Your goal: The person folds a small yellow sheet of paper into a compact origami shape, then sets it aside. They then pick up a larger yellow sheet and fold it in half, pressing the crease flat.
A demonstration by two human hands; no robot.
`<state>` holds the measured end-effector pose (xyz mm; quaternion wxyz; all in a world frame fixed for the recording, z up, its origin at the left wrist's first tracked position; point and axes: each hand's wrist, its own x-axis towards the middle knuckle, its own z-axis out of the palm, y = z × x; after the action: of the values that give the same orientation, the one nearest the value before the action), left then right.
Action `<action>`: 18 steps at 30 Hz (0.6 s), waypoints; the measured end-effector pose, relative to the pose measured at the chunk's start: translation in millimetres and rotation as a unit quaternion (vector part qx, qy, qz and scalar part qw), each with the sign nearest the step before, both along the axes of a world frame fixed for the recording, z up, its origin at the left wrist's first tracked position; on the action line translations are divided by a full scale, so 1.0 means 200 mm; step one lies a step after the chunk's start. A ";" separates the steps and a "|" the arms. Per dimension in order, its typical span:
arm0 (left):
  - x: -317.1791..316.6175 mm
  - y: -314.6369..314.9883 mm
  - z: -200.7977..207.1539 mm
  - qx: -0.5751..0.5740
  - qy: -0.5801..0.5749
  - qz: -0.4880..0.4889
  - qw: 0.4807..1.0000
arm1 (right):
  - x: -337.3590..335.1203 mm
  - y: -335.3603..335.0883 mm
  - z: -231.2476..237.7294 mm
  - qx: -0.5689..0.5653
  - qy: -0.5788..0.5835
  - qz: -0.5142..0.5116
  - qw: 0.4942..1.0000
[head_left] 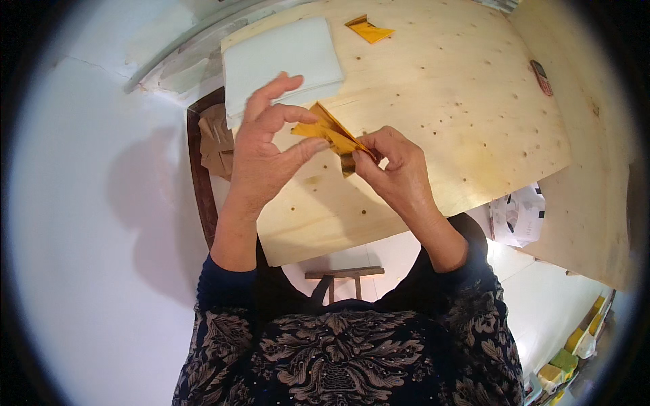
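A folded piece of shiny gold foil paper [332, 132] is held up in front of me, above the wooden table. My right hand [396, 162] pinches its right end between thumb and fingers. At its left end, my left hand [274, 132] has the thumb along the lower edge and the index finger on the upper fold. The paper's left corner pokes into the gap between them. Another left finger is raised away from the paper. Sharp creases and a pointed flap show in the foil; its right tip is hidden by my right fingers.
The pale wooden table [467, 135] has a stack of white sheets [284, 57] at its far left. Another folded gold foil piece [370, 30] lies at the far edge. A small red phone [542, 78] is at the right. Brown paper [215, 139] sits beside the table's left edge.
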<state>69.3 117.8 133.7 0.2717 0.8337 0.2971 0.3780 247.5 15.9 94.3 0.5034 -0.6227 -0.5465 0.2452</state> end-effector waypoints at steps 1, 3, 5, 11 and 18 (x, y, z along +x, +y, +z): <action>0.02 -0.01 0.01 -0.048 -0.010 -0.029 0.998 | 0.01 -0.01 0.01 -0.023 0.007 0.011 1.000; 0.03 -0.01 0.01 -0.119 -0.005 -0.065 0.991 | 0.02 -0.02 0.02 -0.039 0.021 0.036 0.998; 0.05 -0.02 0.00 -0.164 -0.003 -0.087 0.983 | 0.03 -0.04 0.03 -0.012 0.014 0.043 0.999; 0.01 -0.01 -0.04 -0.220 -0.035 -0.103 0.969 | 0.02 -0.03 -0.01 0.023 0.063 0.062 0.996; -0.01 -0.04 -0.07 -0.408 -0.191 -0.028 0.892 | -0.03 -0.02 -0.03 0.021 0.194 0.051 0.979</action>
<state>67.2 109.3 119.4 0.6496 0.5692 0.3445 0.3677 240.6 12.2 88.8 0.5995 -0.5242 -0.4742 0.3754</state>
